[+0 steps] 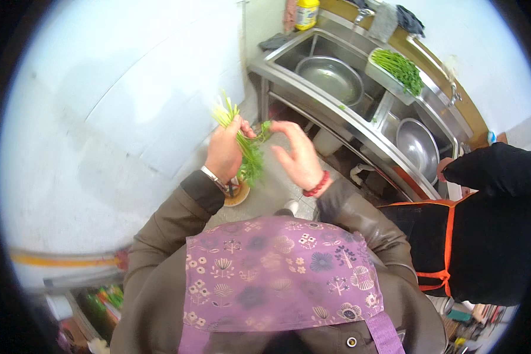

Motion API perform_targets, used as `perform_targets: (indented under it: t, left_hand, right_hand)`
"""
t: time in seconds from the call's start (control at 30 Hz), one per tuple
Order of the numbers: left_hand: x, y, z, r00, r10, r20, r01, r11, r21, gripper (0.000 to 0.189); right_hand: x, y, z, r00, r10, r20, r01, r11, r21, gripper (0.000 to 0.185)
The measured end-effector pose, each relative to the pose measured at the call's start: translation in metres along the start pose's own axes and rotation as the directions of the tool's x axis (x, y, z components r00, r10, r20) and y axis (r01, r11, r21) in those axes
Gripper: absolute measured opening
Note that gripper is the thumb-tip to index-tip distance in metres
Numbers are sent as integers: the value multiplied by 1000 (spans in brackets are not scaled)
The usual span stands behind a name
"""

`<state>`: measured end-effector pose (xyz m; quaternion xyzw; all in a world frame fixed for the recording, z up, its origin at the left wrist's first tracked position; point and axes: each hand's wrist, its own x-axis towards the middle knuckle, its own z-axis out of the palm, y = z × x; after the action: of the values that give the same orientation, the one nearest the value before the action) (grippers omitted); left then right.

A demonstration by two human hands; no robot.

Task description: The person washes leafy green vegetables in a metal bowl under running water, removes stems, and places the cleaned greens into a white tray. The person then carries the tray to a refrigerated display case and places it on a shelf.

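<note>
My left hand (pixel 225 150) is closed around a bunch of leafy green herb, probably coriander (pixel 250 159). Pale stem ends point up and away from me, while the feathery leaves hang down on the right side. Close by on the right, my right hand (pixel 298 155) has its thumb and index finger apart. Its index fingertip is at a loose leaf sprig (pixel 263 131) sticking out of the bunch; whether it touches the sprig I cannot tell. Below my left wrist, a round brownish container (pixel 237 198) is partly hidden.
A steel sink unit (pixel 332 128) runs along the right, with metal basins (pixel 329 82) (pixel 418 148) in it. Across its divider rests a white tub (pixel 387 78) of green herbs (pixel 398 68). A person in dark clothing with orange apron ties (pixel 449 248) stands at right. A white wall (pixel 115 119) is at left.
</note>
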<state>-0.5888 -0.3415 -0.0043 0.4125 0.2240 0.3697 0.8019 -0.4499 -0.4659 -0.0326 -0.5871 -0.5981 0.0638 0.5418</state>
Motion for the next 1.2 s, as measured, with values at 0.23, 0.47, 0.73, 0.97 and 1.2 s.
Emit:
perform_targets:
  t: [0.23, 0.47, 0.73, 0.97, 1.2]
  left_hand:
    - [103, -62, 72, 996, 82, 39, -90, 949, 303, 24]
    - [193, -106, 153, 960, 183, 210, -265, 833, 486, 25]
    - [255, -76, 211, 767, -443, 464, 76, 780, 621, 23]
    - [285, -70, 239, 595, -624, 506, 16, 639, 769, 19]
    - [336, -77, 239, 447, -591, 672, -310, 603, 735, 19]
  right_hand:
    - [66, 74, -7, 990, 134, -33, -122, 959, 255, 69]
    - [105, 157, -85, 963, 245, -110, -210, 942, 262, 36]
    - [159, 165, -240, 903, -421, -84, 273, 714, -644, 29]
    - [173, 183, -262, 961, -137, 239, 268, 665, -697, 24]
    - [179, 208, -250, 973, 31, 230, 180, 528, -830, 12]
